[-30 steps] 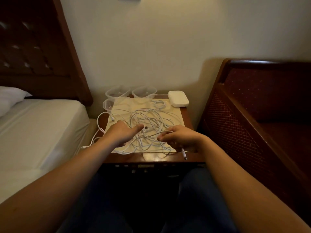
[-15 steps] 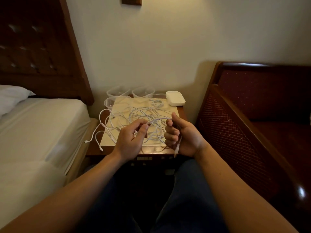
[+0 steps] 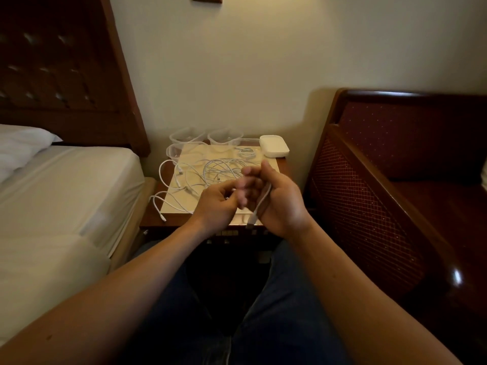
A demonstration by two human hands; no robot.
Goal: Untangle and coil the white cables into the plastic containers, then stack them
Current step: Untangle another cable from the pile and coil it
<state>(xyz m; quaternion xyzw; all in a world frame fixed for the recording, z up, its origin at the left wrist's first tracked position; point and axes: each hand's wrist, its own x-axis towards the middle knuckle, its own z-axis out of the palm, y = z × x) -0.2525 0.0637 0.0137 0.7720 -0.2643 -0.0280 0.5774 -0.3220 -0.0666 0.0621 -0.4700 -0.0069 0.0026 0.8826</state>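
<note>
A: Head view: what is different from a second ago?

B: Both my hands were down on the tangle [image 3: 210, 172] then, pressed into the cables on the table [image 3: 263, 225]. Now they are lifted to the near edge. My right hand [image 3: 279, 204] curls round one cable [image 3: 259, 206]; its plug end hangs out below my palm, over the table's near edge. My left hand [image 3: 217, 204] meets it from the left, fingers bent toward the same cable, but they are blurred, so I cannot tell whether they pinch it or only brush it.

A: So one cable is free?

B: Not by my reckoning. One end is in hand; the rest seems to run back into the tangle, which lies spread on the pale board [image 3: 179, 209], with two loops spilling off the left side. I judge this the start of the untangling, and nothing is coiled yet.

A: And the containers?

B: Two clear tubs [image 3: 187, 134] stand at the far edge by the wall, and a third [image 3: 172, 151] sits just nearer on the left. They look empty, though the light is dim. A fourth clear one [image 3: 245, 142] at far right may hold a small cable bundle [image 3: 246, 152]; I cannot tell if it lies in it or just before it. A white box [image 3: 274, 146] sits at the far right corner. Nothing is stacked.
</note>
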